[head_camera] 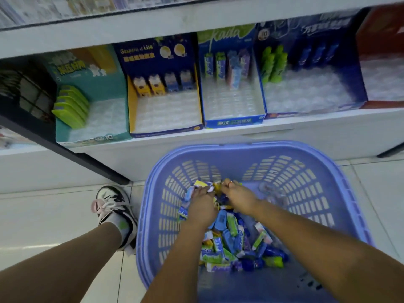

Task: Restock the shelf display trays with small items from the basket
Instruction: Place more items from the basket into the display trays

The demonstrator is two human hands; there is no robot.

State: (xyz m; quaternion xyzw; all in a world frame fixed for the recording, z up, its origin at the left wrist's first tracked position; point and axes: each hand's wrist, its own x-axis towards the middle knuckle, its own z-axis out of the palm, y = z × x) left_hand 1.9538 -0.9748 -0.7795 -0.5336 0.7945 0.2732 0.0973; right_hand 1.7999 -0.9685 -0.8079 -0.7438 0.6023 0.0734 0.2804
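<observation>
The left hand is curling its fingers round a few of the small items heaped in the purple basket; the right hand is dipping bent fingers into the same heap, whether pinching anything I cannot tell. This is looking like the gathering step. Next the handful is needing a lift over the basket's far rim and the shelf lip, into a matching tray; the blue tray and yellow-sided tray are showing bare front rows under the upper shelf

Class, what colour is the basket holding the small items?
Lilac basket, best in head view.
</observation>
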